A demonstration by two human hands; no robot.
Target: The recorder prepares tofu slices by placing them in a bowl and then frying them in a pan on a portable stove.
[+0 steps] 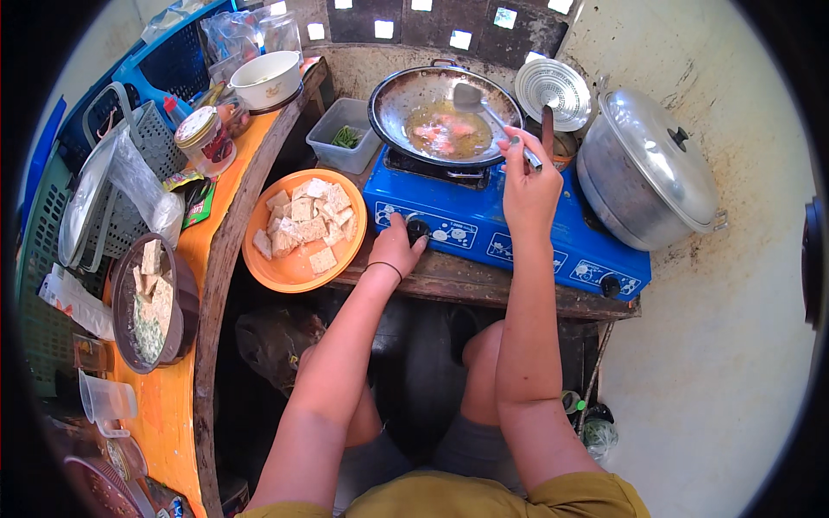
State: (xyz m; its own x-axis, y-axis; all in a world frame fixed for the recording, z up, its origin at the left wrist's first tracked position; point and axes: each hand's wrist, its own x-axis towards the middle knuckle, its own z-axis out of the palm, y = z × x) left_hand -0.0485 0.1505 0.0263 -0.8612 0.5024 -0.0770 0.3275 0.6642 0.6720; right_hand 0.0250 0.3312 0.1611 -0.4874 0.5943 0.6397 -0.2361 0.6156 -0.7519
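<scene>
My left hand has its fingers around the black knob at the left end of a blue gas stove. In my right hand is the handle of a metal spatula, its blade over the far right side of the wok. Pinkish pieces of food lie in bubbling oil inside the wok. Left of the stove, an orange plate holds several cut chunks of tempeh.
A large lidded pot stands at the stove's right, near a perforated metal strainer. Left of the wok is a clear tub with green chillies. The orange-topped table carries a brown bowl of batter and tempeh, a jar and baskets.
</scene>
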